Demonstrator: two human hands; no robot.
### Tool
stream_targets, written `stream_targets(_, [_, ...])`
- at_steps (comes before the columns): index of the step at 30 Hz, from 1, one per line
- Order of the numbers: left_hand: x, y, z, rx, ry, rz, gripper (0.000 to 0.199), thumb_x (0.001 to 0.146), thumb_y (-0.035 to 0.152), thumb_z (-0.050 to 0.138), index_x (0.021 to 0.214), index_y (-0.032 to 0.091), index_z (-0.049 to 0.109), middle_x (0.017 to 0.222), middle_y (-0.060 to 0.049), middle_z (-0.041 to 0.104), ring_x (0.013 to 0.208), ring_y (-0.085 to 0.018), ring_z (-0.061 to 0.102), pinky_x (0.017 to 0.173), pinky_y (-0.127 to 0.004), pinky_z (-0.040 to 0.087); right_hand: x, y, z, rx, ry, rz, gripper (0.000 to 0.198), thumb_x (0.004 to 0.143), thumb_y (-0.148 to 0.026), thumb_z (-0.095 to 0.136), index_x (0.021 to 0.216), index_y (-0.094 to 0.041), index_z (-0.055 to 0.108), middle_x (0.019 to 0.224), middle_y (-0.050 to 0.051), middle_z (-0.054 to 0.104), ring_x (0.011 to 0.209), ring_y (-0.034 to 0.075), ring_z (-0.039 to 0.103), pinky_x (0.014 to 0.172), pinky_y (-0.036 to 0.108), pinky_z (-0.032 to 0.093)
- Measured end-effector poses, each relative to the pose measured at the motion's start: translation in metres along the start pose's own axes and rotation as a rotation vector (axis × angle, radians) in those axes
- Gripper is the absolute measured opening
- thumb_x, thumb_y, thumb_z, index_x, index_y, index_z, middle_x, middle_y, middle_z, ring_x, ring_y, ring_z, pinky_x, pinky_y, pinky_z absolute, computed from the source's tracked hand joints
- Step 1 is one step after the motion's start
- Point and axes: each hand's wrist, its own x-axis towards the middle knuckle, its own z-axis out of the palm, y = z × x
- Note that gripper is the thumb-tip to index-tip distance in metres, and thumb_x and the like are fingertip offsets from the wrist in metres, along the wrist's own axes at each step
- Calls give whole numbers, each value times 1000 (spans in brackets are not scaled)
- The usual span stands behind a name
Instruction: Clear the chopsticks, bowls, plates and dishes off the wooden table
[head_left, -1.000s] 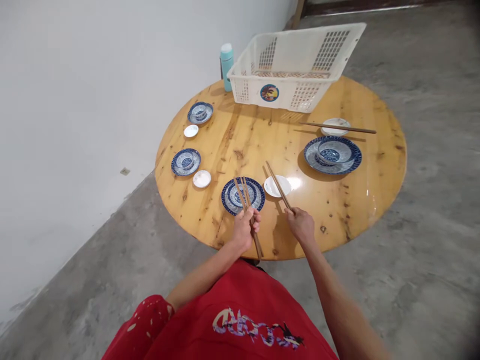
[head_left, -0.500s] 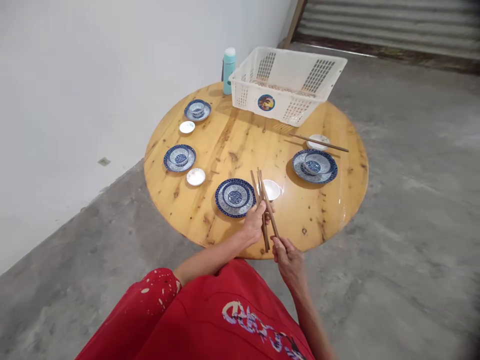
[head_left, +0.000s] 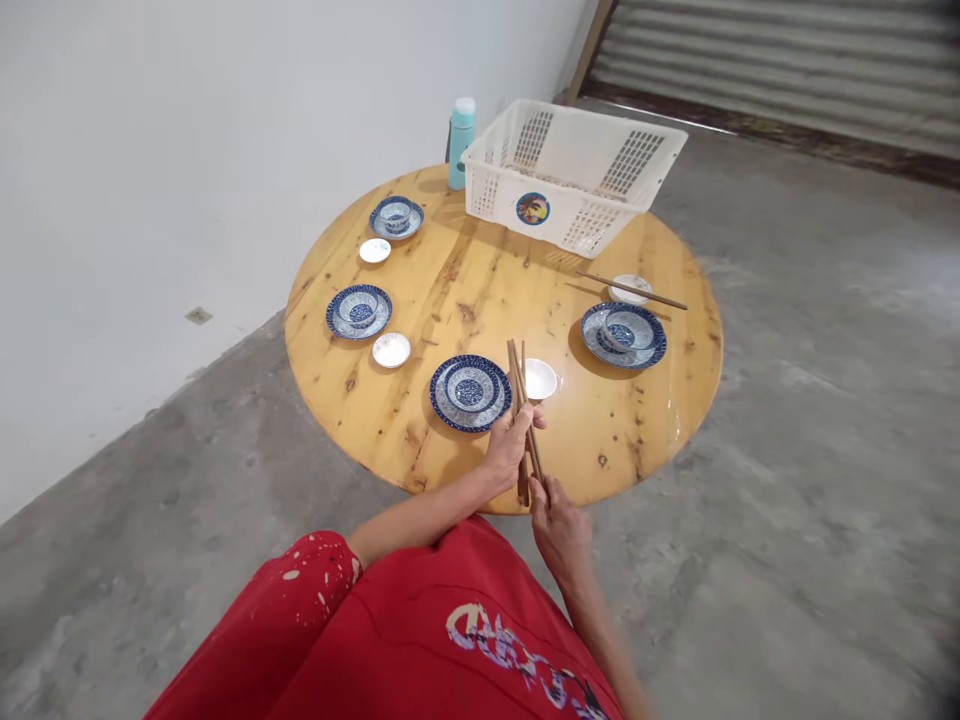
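The round wooden counter (head_left: 465, 290) holds a white basket (head_left: 574, 170), then blue plates (head_left: 471, 392) with bowls, then a little white dish (head_left: 540, 378). My left hand (head_left: 510, 445) is closed around a bunch of chopsticks (head_left: 520, 400) above the near edge. My right hand (head_left: 559, 525) pinches their low ends — I think. If my grip slips, a stick could fall off the edge onto the floor.

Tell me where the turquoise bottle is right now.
In the head view the turquoise bottle stands upright at the far edge of the round wooden table, left of the white plastic basket, close to the white wall.
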Motion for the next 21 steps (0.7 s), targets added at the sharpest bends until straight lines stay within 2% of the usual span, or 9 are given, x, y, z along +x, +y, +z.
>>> stream_targets(6, [-2,0,-5,35,-16,-6,34,87,50,67,70,21,63,71,-3,61,75,-15,55,70,-24,44,-4,-11,-3,-210,-120,27,29,104,-34,40,104,-17,63,74,9,69,55,17,58,56,27,21])
stream_targets(13, [0,0,-8,1,-70,-55,38,87,52,65,71,18,62,68,0,59,67,-12,49,70,-25,41,-5,-24,-5,-251,-171,43,27,106,-33,42,106,-17,63,77,9,71,59,18,62,55,27,19])
stream_targets(18, [0,8,-13,-57,-53,-161,40,83,53,72,72,17,57,65,1,57,62,-10,49,62,-23,39,-6,-27,-1,-222,-188,17,25,104,-34,44,105,-18,64,76,8,71,60,18,63,55,26,22])
stream_targets(21, [0,13,-19,-88,-62,-220,43,80,56,74,74,18,54,64,2,56,57,-9,48,58,-23,40,-9,-28,4,-105,-166,11,33,104,-39,39,104,-20,65,83,8,72,67,19,66,57,26,30])
